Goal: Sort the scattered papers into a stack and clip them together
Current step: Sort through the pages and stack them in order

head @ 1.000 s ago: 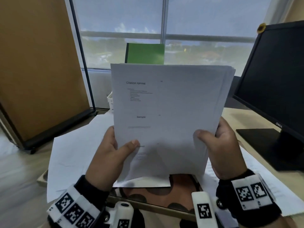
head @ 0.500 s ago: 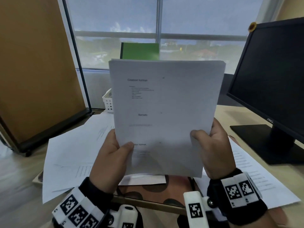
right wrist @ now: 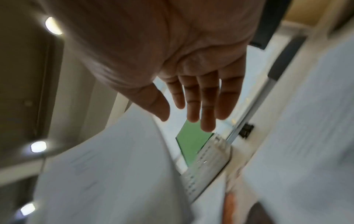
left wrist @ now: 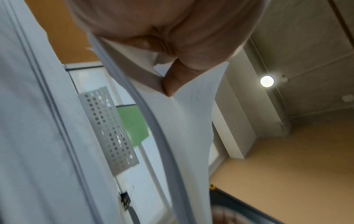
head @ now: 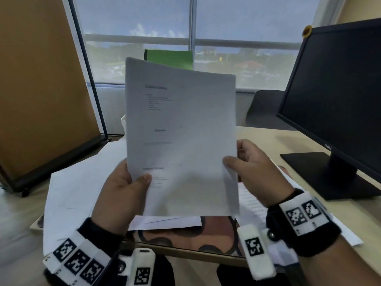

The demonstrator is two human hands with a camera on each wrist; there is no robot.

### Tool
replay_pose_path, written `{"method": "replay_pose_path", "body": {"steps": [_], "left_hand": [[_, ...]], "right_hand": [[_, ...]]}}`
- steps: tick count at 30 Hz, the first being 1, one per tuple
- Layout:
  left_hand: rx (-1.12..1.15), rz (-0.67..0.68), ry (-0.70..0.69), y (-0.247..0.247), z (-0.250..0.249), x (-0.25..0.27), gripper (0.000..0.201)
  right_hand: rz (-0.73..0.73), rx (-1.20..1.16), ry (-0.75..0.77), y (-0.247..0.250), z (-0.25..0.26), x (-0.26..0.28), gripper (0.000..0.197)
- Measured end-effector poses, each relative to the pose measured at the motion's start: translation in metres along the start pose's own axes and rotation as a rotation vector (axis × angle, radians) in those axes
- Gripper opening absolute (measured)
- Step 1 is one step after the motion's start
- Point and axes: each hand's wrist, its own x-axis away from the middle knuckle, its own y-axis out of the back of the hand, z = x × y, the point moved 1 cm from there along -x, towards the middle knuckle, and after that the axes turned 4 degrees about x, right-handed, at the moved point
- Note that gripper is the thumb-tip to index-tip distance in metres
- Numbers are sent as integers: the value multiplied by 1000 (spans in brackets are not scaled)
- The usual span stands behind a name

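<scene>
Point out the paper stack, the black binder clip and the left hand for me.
paper stack (head: 181, 131): head view, middle of the front sheet.
binder clip (right wrist: 247, 130): right wrist view, its black body.
left hand (head: 121, 195): head view, back of the hand.

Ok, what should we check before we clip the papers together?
1. Left hand pinches the stack: ok.
2. Right hand gripping the stack: not ok, its fingers are straight in the right wrist view.
3. Stack edges even: cannot tell, blurred.
4. All papers gathered: not ok, loose sheets lie on the desk.
5. Clip ready: cannot tell; a small black thing may be it.
</scene>
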Motion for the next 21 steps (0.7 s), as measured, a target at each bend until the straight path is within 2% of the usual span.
{"method": "replay_pose_path", "body": {"steps": [2, 4, 6, 9, 11, 14, 21], "left_hand": [[76, -48, 21, 15, 4, -9, 37], [160, -104, 24, 29, 8, -19, 40], [224, -157, 31, 42, 12, -27, 40], [352, -138, 73, 49, 23, -32, 46], [414, -178, 83, 48, 29, -32, 45], [475, -266, 79, 46, 41, -33, 44], [533, -232, 74, 46, 52, -34, 51]], "right_hand": [[52, 207, -9, 20, -2, -10, 25], [111, 519, -28, 45, -8, -23, 26], [161, 805, -137, 70, -21, -41, 33], [197, 1083, -389, 100, -52, -64, 49], [213, 1160, -494, 109, -71, -71, 49], [259, 1224, -517, 115, -90, -78, 48], [249, 1116, -584, 124, -94, -84, 45]]}}
